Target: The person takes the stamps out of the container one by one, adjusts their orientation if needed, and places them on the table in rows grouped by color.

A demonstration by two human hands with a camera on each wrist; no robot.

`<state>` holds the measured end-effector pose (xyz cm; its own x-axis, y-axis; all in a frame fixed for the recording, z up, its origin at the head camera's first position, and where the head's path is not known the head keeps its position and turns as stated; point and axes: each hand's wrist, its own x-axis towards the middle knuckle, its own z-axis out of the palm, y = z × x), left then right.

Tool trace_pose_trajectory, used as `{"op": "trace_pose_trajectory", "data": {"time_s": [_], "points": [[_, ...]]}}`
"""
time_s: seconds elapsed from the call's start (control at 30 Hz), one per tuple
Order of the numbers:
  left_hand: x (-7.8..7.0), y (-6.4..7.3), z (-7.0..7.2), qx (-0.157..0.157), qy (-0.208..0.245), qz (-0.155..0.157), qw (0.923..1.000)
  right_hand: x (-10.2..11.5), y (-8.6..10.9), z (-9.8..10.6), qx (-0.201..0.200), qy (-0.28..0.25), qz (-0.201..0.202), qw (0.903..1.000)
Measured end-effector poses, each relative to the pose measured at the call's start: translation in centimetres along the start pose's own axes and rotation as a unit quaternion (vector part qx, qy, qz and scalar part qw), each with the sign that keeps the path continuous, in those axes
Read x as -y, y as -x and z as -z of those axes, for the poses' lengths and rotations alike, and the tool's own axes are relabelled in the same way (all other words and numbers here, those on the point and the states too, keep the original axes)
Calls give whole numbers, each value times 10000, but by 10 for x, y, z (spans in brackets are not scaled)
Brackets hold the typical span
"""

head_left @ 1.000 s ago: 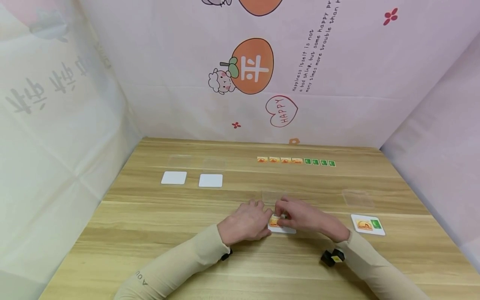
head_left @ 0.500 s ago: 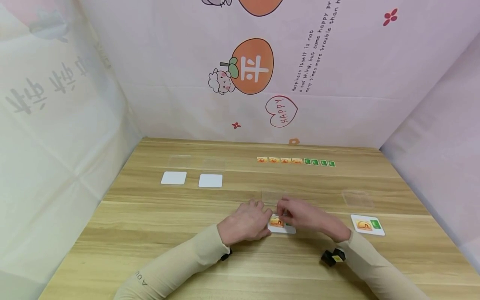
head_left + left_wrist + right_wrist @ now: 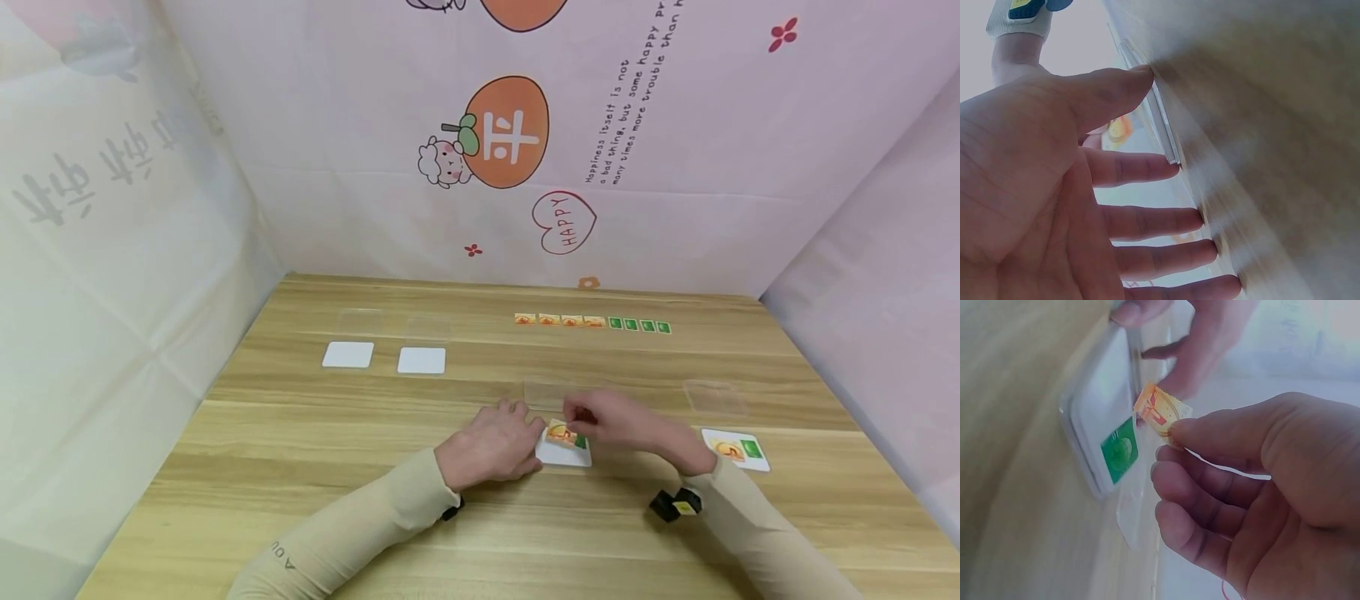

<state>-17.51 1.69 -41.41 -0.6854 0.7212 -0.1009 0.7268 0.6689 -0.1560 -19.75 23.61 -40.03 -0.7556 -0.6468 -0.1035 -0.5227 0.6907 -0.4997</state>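
Orange stamp (image 3: 1160, 415) pinched between thumb and fingertips: that is how I have the right hand (image 3: 618, 421), keeping the piece tilted over the upper part of a white card (image 3: 561, 456). Close by, a green stamp (image 3: 1121, 451) lies on that card (whether the two touch, I can't tell from my feed). My left hand (image 3: 489, 443) has its fingers spread, with thumb and forefinger against the card's left edge. Off to the right I see a second card (image 3: 759, 465) bearing one orange and one green stamp; farther back runs a stamp row (image 3: 572, 321).
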Motion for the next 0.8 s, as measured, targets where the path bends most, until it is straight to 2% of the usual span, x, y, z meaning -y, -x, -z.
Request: {"op": "trace_pose_trajectory", "data": {"time_s": [0.27,0.8], "points": [[1,1,0,-15,49,15,10000,-1,3,11,-131,-122,36,9998],[3,2,-1,-182,23,-109,9998,-4,4,15,25,-598,225,9980]]}}
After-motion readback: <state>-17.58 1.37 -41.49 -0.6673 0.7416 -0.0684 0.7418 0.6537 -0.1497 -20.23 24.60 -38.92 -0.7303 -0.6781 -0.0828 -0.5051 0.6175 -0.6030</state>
